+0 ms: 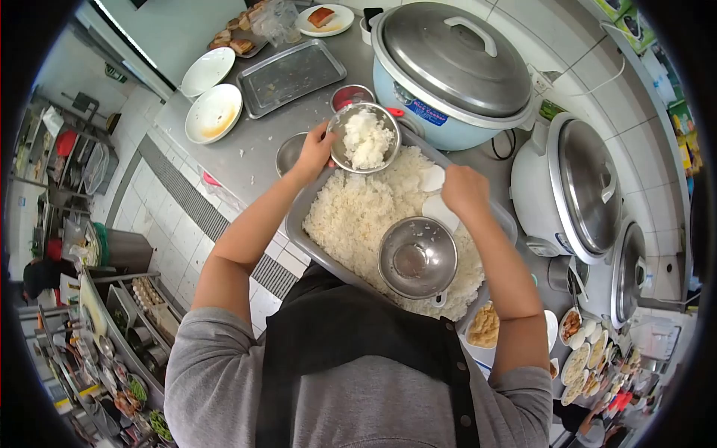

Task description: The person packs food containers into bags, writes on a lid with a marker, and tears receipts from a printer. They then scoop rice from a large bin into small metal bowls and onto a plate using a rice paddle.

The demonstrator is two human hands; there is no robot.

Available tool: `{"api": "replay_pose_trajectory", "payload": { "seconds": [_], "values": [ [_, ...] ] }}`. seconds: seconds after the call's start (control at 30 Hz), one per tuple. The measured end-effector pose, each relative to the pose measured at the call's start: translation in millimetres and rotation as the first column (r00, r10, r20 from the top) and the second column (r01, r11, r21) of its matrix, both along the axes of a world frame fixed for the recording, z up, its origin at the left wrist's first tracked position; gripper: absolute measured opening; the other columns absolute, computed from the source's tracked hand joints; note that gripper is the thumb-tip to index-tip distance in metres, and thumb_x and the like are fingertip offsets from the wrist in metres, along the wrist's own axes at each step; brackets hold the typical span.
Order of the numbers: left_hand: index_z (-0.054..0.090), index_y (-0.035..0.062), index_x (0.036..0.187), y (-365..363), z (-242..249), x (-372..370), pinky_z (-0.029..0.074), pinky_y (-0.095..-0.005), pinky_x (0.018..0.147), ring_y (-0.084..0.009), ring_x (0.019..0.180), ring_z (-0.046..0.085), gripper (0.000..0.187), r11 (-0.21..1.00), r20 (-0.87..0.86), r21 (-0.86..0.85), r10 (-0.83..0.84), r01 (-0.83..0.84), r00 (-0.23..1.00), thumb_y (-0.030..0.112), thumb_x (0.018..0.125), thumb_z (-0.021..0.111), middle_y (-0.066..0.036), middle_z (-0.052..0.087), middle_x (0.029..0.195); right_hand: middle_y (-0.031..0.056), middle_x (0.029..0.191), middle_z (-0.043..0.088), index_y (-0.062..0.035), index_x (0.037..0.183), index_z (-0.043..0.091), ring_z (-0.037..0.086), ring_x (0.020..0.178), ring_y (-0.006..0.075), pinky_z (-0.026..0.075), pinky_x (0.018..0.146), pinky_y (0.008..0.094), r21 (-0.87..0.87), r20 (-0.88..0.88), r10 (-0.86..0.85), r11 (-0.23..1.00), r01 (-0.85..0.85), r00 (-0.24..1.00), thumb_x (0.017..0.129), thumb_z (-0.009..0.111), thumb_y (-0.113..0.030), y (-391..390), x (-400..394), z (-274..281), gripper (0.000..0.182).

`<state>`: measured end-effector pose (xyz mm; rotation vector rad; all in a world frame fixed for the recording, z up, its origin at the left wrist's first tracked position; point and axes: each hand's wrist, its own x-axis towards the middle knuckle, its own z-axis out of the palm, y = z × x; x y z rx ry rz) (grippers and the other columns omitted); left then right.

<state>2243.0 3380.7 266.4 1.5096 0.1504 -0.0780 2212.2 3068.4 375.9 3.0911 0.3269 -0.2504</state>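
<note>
My left hand (317,153) grips the rim of a small metal bowl (396,153) with a mound of white rice (366,140) in it. The bowl is held over the far left corner of a large grey tub (299,237) full of cooked rice (358,209). My right hand (466,191) is closed in a fist above the tub's right side, around a white rice paddle (439,212) whose handle is hidden by the fingers. Another white flat piece (432,178) shows beside that hand. An empty metal bowl (417,257) rests on the rice near me.
Behind the tub stands a large blue rice cooker (426,119), with a white cooker (538,179) to the right. A metal tray (291,78) and white plates (213,112) lie at the left. A red-lined bowl (351,95) and another metal bowl (288,154) sit beside the tub.
</note>
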Motion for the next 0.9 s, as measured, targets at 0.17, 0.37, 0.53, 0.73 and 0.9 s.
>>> {"api": "replay_pose_trajectory", "payload": {
  "seconds": [0.17, 0.37, 0.53, 0.73, 0.9],
  "values": [
    [0.053, -0.0016, 0.129, -5, -8, 3, 0.044, -0.0229, 0.037, -0.0112, 0.047, 0.054, 0.036, 0.986, 0.037, -0.149, 0.081, -0.075, 0.996, 0.01, 0.096, 0.045, -0.009, 0.063, 0.085, 0.0193, 0.095, 0.071, -0.0074, 0.101, 0.073, 0.068, 0.089, 0.036, 0.053, 0.08, 0.0458, 0.161, -0.046, -0.056, 0.985, 0.063, 0.997, 0.084, 0.069, -0.024, 3, 16, -59, 0.024],
    [0.047, -0.0006, 0.131, -3, 0, 3, 0.055, -0.0251, 0.044, -0.0172, 0.059, 0.064, 0.036, 0.908, -0.051, -0.399, 0.119, -0.129, 0.992, 0.007, 0.096, 0.045, -0.012, 0.065, 0.097, 0.0166, 0.092, 0.071, -0.0153, 0.104, 0.074, 0.067, 0.087, 0.0356, 0.053, 0.078, 0.0441, 0.305, 0.019, -0.013, 0.952, 0.007, 1.0, 0.084, 0.07, -0.026, 17, 33, -97, 0.023],
    [0.045, 0.0001, 0.131, 4, -7, 7, 0.06, -0.0272, 0.048, -0.02, 0.07, 0.068, 0.034, 0.888, -0.025, -0.458, 0.025, -0.034, 0.999, 0.008, 0.098, 0.044, -0.014, 0.063, 0.108, 0.014, 0.09, 0.071, -0.014, 0.101, 0.073, 0.067, 0.085, 0.0344, 0.052, 0.077, 0.0456, 0.324, 0.0, -0.042, 0.945, 0.04, 0.999, 0.086, 0.067, -0.027, 34, 37, -99, 0.021],
    [0.043, 0.0004, 0.132, 9, 8, 6, 0.062, -0.0289, 0.052, -0.023, 0.079, 0.069, 0.035, 0.83, -0.033, -0.552, 0.071, -0.077, 0.997, 0.006, 0.097, 0.044, -0.015, 0.061, 0.114, 0.0142, 0.089, 0.071, -0.0122, 0.098, 0.072, 0.066, 0.082, 0.0342, 0.052, 0.072, 0.0436, 0.404, 0.174, -0.001, 0.912, -0.07, 0.985, 0.087, 0.067, -0.03, 28, 7, -85, 0.021],
    [0.042, -0.0001, 0.136, 35, 24, 27, 0.064, -0.0314, 0.056, -0.0258, 0.085, 0.07, 0.041, 0.897, 0.062, -0.442, 0.009, 0.019, 0.998, 0.001, 0.095, 0.044, -0.018, 0.059, 0.121, 0.0146, 0.085, 0.07, -0.0094, 0.091, 0.071, 0.065, 0.079, 0.0351, 0.051, 0.069, 0.0437, 0.241, 0.045, 0.027, 0.97, -0.037, 0.999, 0.087, 0.068, -0.031, 44, 5, -79, 0.023]
  ]
}}
